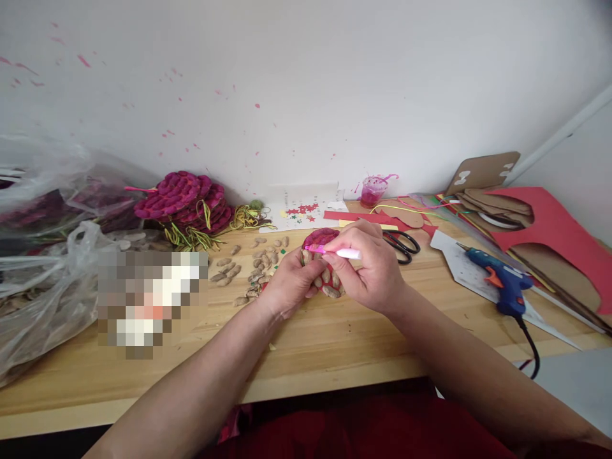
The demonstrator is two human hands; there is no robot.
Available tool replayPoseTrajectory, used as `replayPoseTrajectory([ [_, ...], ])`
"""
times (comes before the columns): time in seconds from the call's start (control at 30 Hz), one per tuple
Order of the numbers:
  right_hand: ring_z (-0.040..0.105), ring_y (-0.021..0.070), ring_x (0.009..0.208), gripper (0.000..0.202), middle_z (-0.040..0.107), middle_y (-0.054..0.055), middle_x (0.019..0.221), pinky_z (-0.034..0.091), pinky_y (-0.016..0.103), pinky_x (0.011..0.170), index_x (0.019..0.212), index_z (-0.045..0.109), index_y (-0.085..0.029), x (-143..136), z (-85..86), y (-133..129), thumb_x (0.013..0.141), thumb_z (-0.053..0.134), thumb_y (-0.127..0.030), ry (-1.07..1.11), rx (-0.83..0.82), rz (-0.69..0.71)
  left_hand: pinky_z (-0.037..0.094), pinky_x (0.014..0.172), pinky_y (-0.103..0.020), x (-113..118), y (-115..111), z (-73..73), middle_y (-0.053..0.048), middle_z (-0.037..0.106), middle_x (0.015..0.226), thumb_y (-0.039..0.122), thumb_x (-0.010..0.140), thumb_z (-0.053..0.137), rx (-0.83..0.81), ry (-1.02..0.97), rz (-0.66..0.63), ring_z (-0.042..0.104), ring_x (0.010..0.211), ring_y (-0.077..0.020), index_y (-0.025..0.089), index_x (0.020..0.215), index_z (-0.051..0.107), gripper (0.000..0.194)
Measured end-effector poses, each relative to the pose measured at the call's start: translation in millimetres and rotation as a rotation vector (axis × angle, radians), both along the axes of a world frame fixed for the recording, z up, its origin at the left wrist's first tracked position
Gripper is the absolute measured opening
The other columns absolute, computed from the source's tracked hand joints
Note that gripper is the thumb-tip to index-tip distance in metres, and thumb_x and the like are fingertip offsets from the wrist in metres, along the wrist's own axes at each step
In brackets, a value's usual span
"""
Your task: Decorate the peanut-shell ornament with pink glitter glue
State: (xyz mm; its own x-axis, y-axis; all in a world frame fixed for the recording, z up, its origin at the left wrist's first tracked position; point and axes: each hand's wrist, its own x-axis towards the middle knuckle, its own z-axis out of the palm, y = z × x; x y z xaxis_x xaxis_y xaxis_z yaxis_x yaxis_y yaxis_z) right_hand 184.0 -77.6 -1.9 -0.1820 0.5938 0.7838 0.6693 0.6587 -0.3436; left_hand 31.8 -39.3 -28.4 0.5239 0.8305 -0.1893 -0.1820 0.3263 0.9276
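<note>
My left hand (291,280) is closed on the edge of a peanut-covered craft piece (322,238). Its far part is deep magenta, while the peanuts nearer me are plain tan. Between thumb and fingers, my right hand (370,268) pinches a slim paintbrush (348,253) with a white handle and a pink-stained front end. The brush lies across the piece, its tip over the peanuts near my left fingers. Both hands hide part of the piece. Loose peanuts (261,261) are scattered on the wooden table just left of my left hand.
Magenta peanut discs (176,194) with yarn tassels are stacked at left, beside plastic bags (52,299). A cup of magenta paint (371,191) stands by the wall. Black-handled scissors (406,247), a blue glue gun (507,280) and red card (549,217) lie at right.
</note>
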Motion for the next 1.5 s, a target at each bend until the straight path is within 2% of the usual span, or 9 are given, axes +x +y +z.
replayPoseTrajectory([
  [0.23, 0.061, 0.0208, 0.086, 0.007, 0.071, 0.002, 0.083, 0.04, 0.04, 0.083, 0.088, 0.059, -0.023, -1, -3.4, -1, 0.093, 0.062, -0.019, -0.132, 0.028, -0.016, 0.02, 0.038, -0.017, -1, -1, -0.2, 0.007, 0.049, 0.048, 0.034, 0.058, 0.088, -0.059, 0.0, 0.04, 0.037, 0.04, -0.005, 0.02, 0.068, 0.049, 0.043],
  [0.57, 0.06, 0.0223, 0.089, 0.009, 0.069, 0.002, 0.079, 0.038, 0.041, 0.084, 0.085, 0.057, -0.022, -1, -3.2, -1, 0.092, 0.058, -0.016, -0.294, 0.051, -0.035, 0.02, 0.039, -0.016, 2, -4, -0.1, 0.008, 0.045, 0.049, 0.031, 0.057, 0.09, -0.107, -0.026, 0.051, 0.035, 0.042, -0.0034, 0.019, 0.065, 0.049, 0.044],
  [0.8, 0.063, 0.0216, 0.085, 0.003, 0.073, 0.002, 0.084, 0.042, 0.04, 0.084, 0.091, 0.062, -0.024, 16, 9.2, 2, 0.092, 0.064, -0.023, -0.111, 0.042, -0.179, 0.018, 0.037, -0.018, 1, 1, -3.6, 0.005, 0.054, 0.052, 0.03, 0.06, 0.088, -0.154, -0.026, 0.037, 0.039, 0.04, -0.0042, 0.016, 0.07, 0.058, 0.035],
  [0.93, 0.065, 0.0206, 0.083, 0.011, 0.073, 0.002, 0.09, 0.047, 0.035, 0.078, 0.092, 0.063, -0.025, 55, 33.8, 26, 0.095, 0.063, -0.035, 0.078, -0.002, -0.349, 0.018, 0.038, -0.017, 2, 1, -7.0, 0.002, 0.059, 0.058, 0.035, 0.062, 0.09, -0.183, -0.03, 0.038, 0.042, 0.043, -0.0036, 0.014, 0.073, 0.062, 0.037],
  [1.0, 0.064, 0.0205, 0.078, 0.017, 0.073, 0.002, 0.088, 0.046, 0.033, 0.076, 0.092, 0.062, -0.025, 80, 46.3, 48, 0.094, 0.061, -0.041, 0.099, -0.064, -0.51, 0.018, 0.038, -0.017, 2, 1, -8.0, 0.001, 0.061, 0.06, 0.038, 0.063, 0.09, -0.179, -0.036, 0.029, 0.042, 0.044, -0.0035, 0.013, 0.074, 0.063, 0.038],
  [1.1, 0.064, 0.0214, 0.076, 0.019, 0.073, 0.003, 0.085, 0.045, 0.032, 0.075, 0.097, 0.063, -0.022, 115, 55.9, 86, 0.095, 0.058, -0.04, 0.033, -0.284, -0.741, 0.019, 0.038, -0.017, 3, 1, -9.0, 0.001, 0.061, 0.059, 0.042, 0.061, 0.091, -0.171, -0.052, 0.014, 0.042, 0.044, -0.0039, 0.013, 0.072, 0.064, 0.042],
  [1.2, 0.066, 0.0244, 0.09, 0.023, 0.076, 0.009, 0.1, 0.045, 0.033, 0.08, 0.103, 0.066, -0.021, 136, 51.6, 119, 0.096, 0.053, -0.039, -0.128, -0.507, -0.95, 0.019, 0.038, -0.017, 3, 2, -9.3, 0.001, 0.06, 0.057, 0.043, 0.057, 0.093, -0.175, -0.06, 0.01, 0.042, 0.044, -0.0044, 0.014, 0.071, 0.062, 0.044],
  [1.33, 0.066, 0.0297, 0.101, 0.025, 0.076, 0.013, 0.103, 0.046, 0.038, 0.085, 0.096, 0.07, -0.02, 143, 36.0, 144, 0.092, 0.059, -0.042, -0.186, -0.603, -0.989, 0.02, 0.038, -0.016, 3, 3, -9.4, 0.001, 0.061, 0.058, 0.043, 0.057, 0.093, -0.172, -0.057, 0.007, 0.042, 0.045, -0.0044, 0.014, 0.071, 0.062, 0.045],
  [1.5, 0.062, 0.0349, 0.114, 0.027, 0.075, 0.015, 0.104, 0.046, 0.046, 0.093, 0.091, 0.072, -0.02, 139, 23.7, 157, 0.087, 0.065, -0.046, -0.245, -0.67, -0.996, 0.019, 0.038, -0.017, 3, 4, -9.6, 0.001, 0.06, 0.058, 0.04, 0.064, 0.09, -0.164, -0.041, 0.017, 0.043, 0.044, -0.0046, 0.014, 0.071, 0.063, 0.038],
])
